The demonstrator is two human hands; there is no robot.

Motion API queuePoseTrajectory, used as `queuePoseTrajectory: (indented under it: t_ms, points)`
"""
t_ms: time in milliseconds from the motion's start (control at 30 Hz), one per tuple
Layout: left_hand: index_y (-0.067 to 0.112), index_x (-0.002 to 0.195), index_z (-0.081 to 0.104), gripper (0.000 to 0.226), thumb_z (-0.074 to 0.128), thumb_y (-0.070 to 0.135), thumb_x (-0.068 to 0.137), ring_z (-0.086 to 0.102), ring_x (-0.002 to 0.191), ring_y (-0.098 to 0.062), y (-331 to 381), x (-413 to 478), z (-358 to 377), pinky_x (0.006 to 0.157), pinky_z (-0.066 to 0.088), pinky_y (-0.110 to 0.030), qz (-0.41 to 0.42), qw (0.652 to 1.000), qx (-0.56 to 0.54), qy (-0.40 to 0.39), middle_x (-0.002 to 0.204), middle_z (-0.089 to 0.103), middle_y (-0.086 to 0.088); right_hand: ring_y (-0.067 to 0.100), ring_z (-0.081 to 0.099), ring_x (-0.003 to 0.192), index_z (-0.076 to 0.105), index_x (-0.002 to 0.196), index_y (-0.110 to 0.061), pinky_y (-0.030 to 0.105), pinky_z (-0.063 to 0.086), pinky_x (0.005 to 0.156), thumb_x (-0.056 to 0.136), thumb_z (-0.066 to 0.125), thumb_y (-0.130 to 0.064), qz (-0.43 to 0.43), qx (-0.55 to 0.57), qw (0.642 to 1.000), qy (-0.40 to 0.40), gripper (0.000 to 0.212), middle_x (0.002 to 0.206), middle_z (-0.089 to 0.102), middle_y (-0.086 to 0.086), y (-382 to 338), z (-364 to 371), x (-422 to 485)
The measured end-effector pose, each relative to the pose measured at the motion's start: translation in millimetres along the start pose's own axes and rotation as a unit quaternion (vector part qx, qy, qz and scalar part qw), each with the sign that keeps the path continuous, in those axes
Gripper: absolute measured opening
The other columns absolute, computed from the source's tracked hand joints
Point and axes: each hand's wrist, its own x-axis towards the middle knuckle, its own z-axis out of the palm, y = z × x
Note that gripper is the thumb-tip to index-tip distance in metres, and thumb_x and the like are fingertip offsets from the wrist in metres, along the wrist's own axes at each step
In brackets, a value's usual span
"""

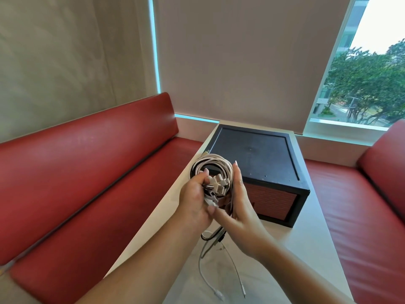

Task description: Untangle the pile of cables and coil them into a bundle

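Above the worktop (pixel 306 249), our left hand (pixel 195 200) grips the mostly coiled cables (pixel 214 161), right hand (pixel 241 211) pressed flat alongside; loose tails (pixel 202 251) dangle, so we judge winding unfinished.

The cables (pixel 219 160), mostly white with some black strands, form a round coil gripped in the left hand (pixel 194 200), with the right hand (pixel 238 207) flat against its side. White plugs (pixel 215 183) cluster at its lower middle, and loose ends (pixel 203 266) hang below
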Motion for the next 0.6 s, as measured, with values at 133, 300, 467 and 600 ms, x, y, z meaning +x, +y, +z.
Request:
queuePoseTrajectory:
  t_ms: [133, 300, 467, 600]
  points:
    - [-0.005, 0.134, 0.051, 0.049, 0.051, 0.029, 0.099, 0.068, 0.092, -0.032, -8.2, -5.6, 1.9, 0.060, 0.059, -0.034, 0.024, 1.000, -0.006, -0.012, 0.122, 0.064, -0.023, 0.003, 0.029, 0.140, 0.000, 0.141, -0.058, 0.039, 0.032, 0.115, 0.065, 0.060, -0.080, 0.003, 0.024, 0.999, 0.046, 0.100, 0.152, 0.030, -0.012, -3.2, 5.1, 7.4]
    - [-0.002, 0.123, 0.058, 0.051, 0.050, 0.041, 0.098, 0.071, 0.099, -0.028, -23.3, -9.1, 3.7, 0.079, 0.056, -0.036, 0.057, 0.998, 0.005, -0.021, 0.114, 0.070, -0.018, 0.003, 0.043, 0.132, 0.017, 0.146, -0.050, 0.040, 0.037, 0.111, 0.062, 0.071, -0.072, -0.003, 0.052, 0.993, 0.102, 0.102, 0.145, 0.045, -0.007, -3.3, 5.7, 13.9]
    - [0.009, 0.118, 0.066, 0.039, 0.052, 0.035, 0.092, 0.068, 0.102, -0.020, -34.1, -22.5, 22.8, 0.093, 0.050, -0.032, 0.075, 0.994, -0.027, -0.071, 0.110, 0.073, -0.008, 0.003, 0.061, 0.113, 0.042, 0.138, -0.037, 0.032, 0.046, 0.101, 0.063, 0.075, -0.049, -0.018, 0.084, 0.977, 0.194, 0.083, 0.122, 0.065, -0.008, -14.5, 5.7, 18.9]
    - [0.010, 0.093, 0.076, 0.039, 0.043, 0.028, 0.100, 0.072, 0.089, -0.014, -42.3, -21.2, 24.8, 0.089, 0.049, -0.027, 0.070, 0.992, -0.008, -0.108, 0.098, 0.075, -0.006, 0.005, 0.066, 0.103, 0.053, 0.129, -0.029, 0.031, 0.052, 0.094, 0.080, 0.075, -0.015, -0.036, 0.082, 0.965, 0.247, 0.056, 0.106, 0.070, -0.007, -18.3, 2.9, 25.5]
